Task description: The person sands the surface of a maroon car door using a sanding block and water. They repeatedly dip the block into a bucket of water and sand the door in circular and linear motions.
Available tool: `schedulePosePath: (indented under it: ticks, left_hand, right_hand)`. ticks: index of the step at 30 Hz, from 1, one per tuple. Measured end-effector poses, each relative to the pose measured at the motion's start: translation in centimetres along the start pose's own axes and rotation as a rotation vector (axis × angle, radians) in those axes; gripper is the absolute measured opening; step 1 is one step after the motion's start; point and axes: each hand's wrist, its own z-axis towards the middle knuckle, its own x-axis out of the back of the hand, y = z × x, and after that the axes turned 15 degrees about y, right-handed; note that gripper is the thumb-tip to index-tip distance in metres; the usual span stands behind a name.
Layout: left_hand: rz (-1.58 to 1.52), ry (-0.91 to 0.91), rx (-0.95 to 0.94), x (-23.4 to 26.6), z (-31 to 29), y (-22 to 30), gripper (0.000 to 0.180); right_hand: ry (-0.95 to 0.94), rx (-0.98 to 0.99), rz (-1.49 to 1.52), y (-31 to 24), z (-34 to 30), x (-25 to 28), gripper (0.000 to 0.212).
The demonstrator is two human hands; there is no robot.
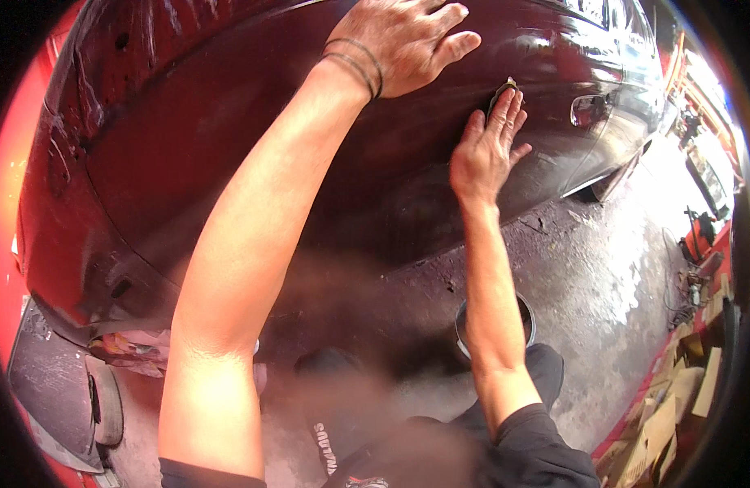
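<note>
A large, dark maroon car bumper point(375, 154) stretches across the view, dull in the middle and glossy toward the upper right. My left hand point(399, 45) lies over its upper part, fingers spread and nothing visible in them; some fingertips are cut off by the top edge. Farther right, my right hand point(486, 154) presses flat on the bumper. Beneath its fingers is a thin dark piece of sandpaper point(510, 83), mostly hidden, with only an edge showing past the fingertips.
A round bucket point(531, 319) stands on the wet-looking concrete floor point(586, 276), partly behind my right forearm. Torn cardboard point(656, 431) is heaped at the lower right, below a red-and-black tool point(699, 236). A grey panel point(50, 382) leans at the lower left.
</note>
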Motion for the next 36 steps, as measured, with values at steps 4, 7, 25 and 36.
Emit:
schedulePosePath:
  ticks: [4, 7, 25, 36]
  left_hand:
    - [0.043, -0.047, 0.001, 0.7, -1.8, -1.1, 0.059]
    - [0.024, -0.024, 0.019, 0.6, -2.0, -0.8, 0.058]
    - [0.109, -0.078, -0.014, 0.2, -0.8, 0.8, 0.047]
    - [0.121, -0.077, -0.051, 0.3, -0.6, 0.7, 0.047]
  right_hand:
    - [0.004, 0.164, 0.330, -10.1, -11.0, 0.2, 0.079]
    - [-0.068, 0.255, 0.255, -9.2, -13.5, 0.5, 0.079]
    - [0.122, -0.164, 0.204, 5.6, -0.2, -3.3, 0.062]
    - [-0.070, 0.131, 0.349, -4.9, -14.4, 0.2, 0.073]
